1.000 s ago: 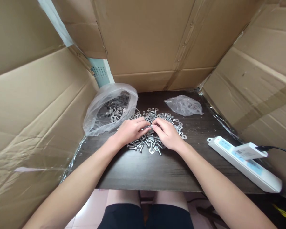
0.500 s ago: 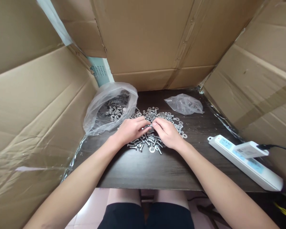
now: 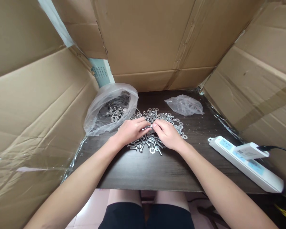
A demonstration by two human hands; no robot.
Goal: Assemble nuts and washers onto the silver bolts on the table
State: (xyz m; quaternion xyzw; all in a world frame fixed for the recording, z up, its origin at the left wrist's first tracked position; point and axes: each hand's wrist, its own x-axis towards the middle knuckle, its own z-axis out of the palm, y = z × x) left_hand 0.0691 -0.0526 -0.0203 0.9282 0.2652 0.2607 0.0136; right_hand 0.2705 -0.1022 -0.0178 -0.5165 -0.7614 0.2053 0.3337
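Note:
Over a loose heap of metal hardware, both my hands meet fingertip to fingertip. My left hand point(image 3: 133, 129) is closed in a pinch on a silver bolt point(image 3: 151, 126), which shows only as a small shiny bit between the fingers. Opposite it, my right hand point(image 3: 166, 132) is also closed, thumb and index finger pressed together at the bolt's end; whatever small part they grip is hidden. Silver bolts point(image 3: 146, 141) lie just below and between the hands. Flat washers point(image 3: 177, 120) and small nuts are scattered behind and to the right.
On the left stands an open clear plastic bag point(image 3: 90, 122) with assembled bolts inside. A crumpled plastic bag point(image 3: 187, 105) lies at the back right. A white power strip point(image 3: 243, 163) with a plugged-in adapter point(image 3: 250, 150) sits at right. Cardboard walls point(image 3: 152, 38) surround the dark table point(image 3: 143, 173).
My hands keep the same pinch at the same place, with only slight finger movement. The whole view has shifted very slightly.

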